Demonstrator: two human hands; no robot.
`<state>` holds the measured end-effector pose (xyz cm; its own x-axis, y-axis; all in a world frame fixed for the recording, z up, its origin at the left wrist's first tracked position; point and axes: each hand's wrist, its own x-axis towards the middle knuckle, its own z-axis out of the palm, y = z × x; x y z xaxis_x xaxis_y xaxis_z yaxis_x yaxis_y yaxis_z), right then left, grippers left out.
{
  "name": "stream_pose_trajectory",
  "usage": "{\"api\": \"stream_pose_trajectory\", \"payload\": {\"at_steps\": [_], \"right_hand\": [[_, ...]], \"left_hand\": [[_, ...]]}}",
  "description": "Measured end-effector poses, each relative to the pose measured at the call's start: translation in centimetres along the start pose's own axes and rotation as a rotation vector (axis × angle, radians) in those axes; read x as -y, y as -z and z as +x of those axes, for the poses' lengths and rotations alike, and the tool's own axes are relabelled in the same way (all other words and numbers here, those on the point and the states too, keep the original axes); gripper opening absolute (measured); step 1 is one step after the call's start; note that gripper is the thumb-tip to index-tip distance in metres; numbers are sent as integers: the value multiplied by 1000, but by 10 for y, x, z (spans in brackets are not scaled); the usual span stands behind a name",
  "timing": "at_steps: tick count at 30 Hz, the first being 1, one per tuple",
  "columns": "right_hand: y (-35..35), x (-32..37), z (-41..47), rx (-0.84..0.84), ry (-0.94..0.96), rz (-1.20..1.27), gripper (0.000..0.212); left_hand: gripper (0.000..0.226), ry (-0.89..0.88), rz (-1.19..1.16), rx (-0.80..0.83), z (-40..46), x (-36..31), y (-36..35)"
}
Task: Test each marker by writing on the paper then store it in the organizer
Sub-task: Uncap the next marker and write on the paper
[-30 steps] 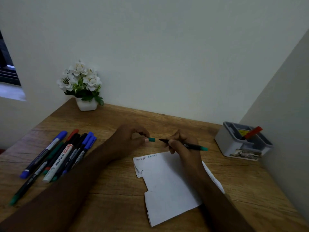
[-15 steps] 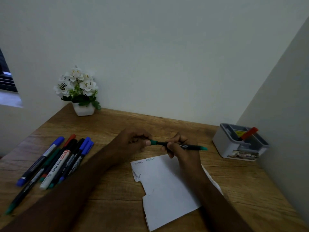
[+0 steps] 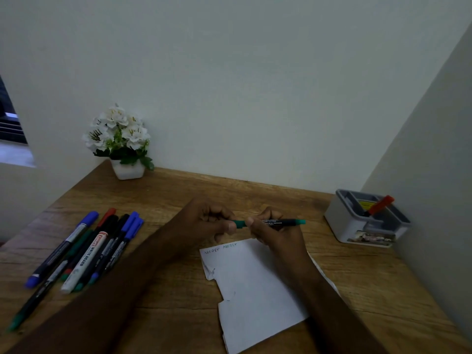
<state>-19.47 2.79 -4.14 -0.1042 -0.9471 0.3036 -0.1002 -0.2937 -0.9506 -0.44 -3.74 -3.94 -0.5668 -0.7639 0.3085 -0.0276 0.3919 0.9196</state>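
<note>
My right hand [image 3: 274, 232] grips a black marker with green ends [image 3: 282, 222], held level above the top edge of the white paper [image 3: 252, 284]. My left hand [image 3: 204, 222] pinches the green cap [image 3: 239, 223], which sits on the marker's left tip. Two short words in faint ink run along the paper's top. Several markers [image 3: 84, 249] in blue, red, black and green lie in a row at the left. The grey organizer [image 3: 352, 226] stands at the right wall with a red marker [image 3: 379, 205] in it.
A small white pot of white flowers [image 3: 120, 141] stands at the back left of the wooden desk [image 3: 178, 297]. Walls close the desk at the back and on the right. A window opening shows at the far left.
The green cap in my left hand was apart from the marker tip; it has moved right and now sits on the tip. The view has shifted slightly downward.
</note>
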Motion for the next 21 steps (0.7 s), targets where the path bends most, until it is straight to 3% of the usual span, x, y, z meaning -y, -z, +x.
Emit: {"api": "stream_pose_trajectory", "payload": {"at_steps": [10,14,21], "right_hand": [[2,-7,4,58,-33,67,27],[-1,-7,3,36,18,119,7],[8,0,5,-136,46,24,18]], "left_hand": [[6,-41,4,-37,2,-1,-6],[7,-16,-22,-120,5,-2,-12],[9,43,74,-192,9,-11,-22]]}}
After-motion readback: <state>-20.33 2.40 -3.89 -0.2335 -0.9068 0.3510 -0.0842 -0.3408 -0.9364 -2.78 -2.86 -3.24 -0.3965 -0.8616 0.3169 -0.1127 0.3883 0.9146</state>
